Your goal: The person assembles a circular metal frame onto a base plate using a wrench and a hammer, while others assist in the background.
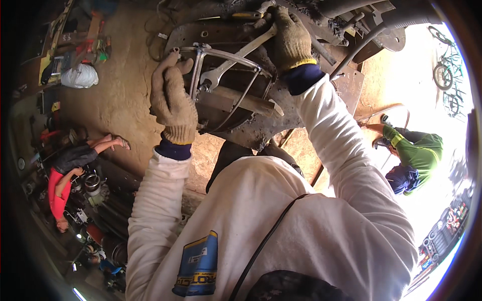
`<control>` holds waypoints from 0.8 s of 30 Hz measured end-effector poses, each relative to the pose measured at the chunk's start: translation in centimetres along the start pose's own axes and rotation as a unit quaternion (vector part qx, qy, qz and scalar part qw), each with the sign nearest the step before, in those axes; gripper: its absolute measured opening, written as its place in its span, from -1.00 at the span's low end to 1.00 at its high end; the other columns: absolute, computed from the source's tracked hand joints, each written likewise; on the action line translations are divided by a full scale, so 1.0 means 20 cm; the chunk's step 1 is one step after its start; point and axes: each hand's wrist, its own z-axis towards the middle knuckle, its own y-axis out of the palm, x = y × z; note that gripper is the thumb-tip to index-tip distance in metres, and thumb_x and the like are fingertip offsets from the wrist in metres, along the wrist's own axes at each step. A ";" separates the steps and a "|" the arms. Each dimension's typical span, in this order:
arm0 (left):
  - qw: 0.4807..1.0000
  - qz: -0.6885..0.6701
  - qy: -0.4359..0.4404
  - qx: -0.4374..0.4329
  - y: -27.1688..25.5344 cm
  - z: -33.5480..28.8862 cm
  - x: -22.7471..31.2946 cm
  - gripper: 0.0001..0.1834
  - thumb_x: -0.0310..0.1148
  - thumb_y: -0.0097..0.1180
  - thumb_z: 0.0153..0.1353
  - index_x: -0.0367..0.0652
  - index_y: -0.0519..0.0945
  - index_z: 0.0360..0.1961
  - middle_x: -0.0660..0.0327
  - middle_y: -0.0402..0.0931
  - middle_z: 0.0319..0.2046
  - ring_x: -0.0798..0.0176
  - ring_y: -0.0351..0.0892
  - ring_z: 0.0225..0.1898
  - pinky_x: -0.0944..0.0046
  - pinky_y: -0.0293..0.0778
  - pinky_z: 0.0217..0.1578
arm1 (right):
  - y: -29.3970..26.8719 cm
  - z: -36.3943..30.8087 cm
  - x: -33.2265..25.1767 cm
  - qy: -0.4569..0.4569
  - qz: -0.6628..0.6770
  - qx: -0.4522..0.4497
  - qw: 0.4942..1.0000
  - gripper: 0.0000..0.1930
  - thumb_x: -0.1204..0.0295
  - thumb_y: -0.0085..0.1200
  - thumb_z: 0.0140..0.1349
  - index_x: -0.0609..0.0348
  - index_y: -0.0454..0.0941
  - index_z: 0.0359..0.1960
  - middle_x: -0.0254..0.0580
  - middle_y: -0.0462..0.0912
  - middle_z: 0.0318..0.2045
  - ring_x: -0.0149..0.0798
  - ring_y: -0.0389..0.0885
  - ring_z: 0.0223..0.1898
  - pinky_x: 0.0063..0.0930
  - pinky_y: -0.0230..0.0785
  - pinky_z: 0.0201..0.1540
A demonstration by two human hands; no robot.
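My right hand (291,42), in a tan knitted glove with a yellow cuff edge, is closed round the upper end of a large open-end wrench (241,55). The wrench slants down to the left, its open jaw inside a bare metal frame (221,52) of bars and a curved rod. My left hand (173,98), gloved the same way, is at the frame's left corner, fingertips closed on the bar end there. Below the wrench lies a flat bar-shaped piece (248,100) across the frame. Whether the jaw grips a nut is hard to make out.
Under the frame is a dark metal worktop (286,108), with rods and scrap at its far right. A person in red (60,183) is at the left among machinery; another in green (424,155) crouches at the right. A white bag (79,76) lies far left; bicycles (444,75) stand far right.
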 end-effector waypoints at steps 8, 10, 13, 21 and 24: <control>0.999 -0.020 -0.025 0.000 0.01 0.00 0.01 -0.65 -0.34 -0.03 0.48 -0.38 0.55 0.12 0.00 0.65 -0.03 0.15 0.69 -0.07 0.25 0.58 0.02 | -0.19 -0.04 -0.03 -0.352 -0.693 -0.049 0.628 -0.57 0.49 0.24 0.09 0.03 0.57 0.06 -0.05 0.66 -0.15 0.02 0.65 -0.09 -0.22 0.55 -0.09; 0.999 -0.033 -0.005 0.005 0.01 0.01 -0.01 -0.67 -0.36 -0.02 0.48 -0.37 0.57 0.10 0.01 0.64 -0.02 0.14 0.69 -0.07 0.24 0.59 0.02 | -0.16 -0.07 -0.07 -0.325 -0.678 -0.089 0.653 -0.62 0.46 0.21 0.13 0.08 0.57 0.04 -0.03 0.65 -0.14 0.03 0.64 -0.08 -0.20 0.54 -0.07; 0.999 -0.040 -0.014 0.009 0.03 0.01 0.01 -0.70 -0.39 0.00 0.46 -0.36 0.60 0.06 0.02 0.65 -0.05 0.14 0.68 -0.08 0.23 0.61 0.01 | -0.12 0.01 -0.04 0.031 -0.251 -0.044 0.966 -0.67 0.42 0.16 0.33 0.25 0.51 0.09 -0.12 0.68 -0.19 -0.12 0.70 -0.11 -0.29 0.59 -0.05; 0.988 0.139 0.059 -0.022 -0.01 0.01 0.03 -0.82 -0.50 0.16 0.36 -0.28 0.65 -0.06 0.10 0.68 -0.18 0.27 0.68 -0.19 0.29 0.59 -0.14 | 0.01 0.25 0.10 -0.017 -0.369 -0.103 0.924 -0.76 0.33 -0.03 0.50 0.18 0.57 0.01 -0.08 0.71 -0.30 -0.19 0.68 -0.29 -0.35 0.58 -0.18; 0.987 0.133 0.078 -0.035 0.00 0.01 0.07 -0.83 -0.51 0.20 0.33 -0.29 0.65 -0.07 0.09 0.69 -0.20 0.24 0.69 -0.21 0.28 0.59 -0.15 | 0.04 0.56 0.24 -0.222 -0.671 -0.210 0.676 -0.73 0.30 0.00 0.48 0.19 0.60 0.03 -0.04 0.72 -0.25 -0.14 0.68 -0.21 -0.35 0.54 -0.12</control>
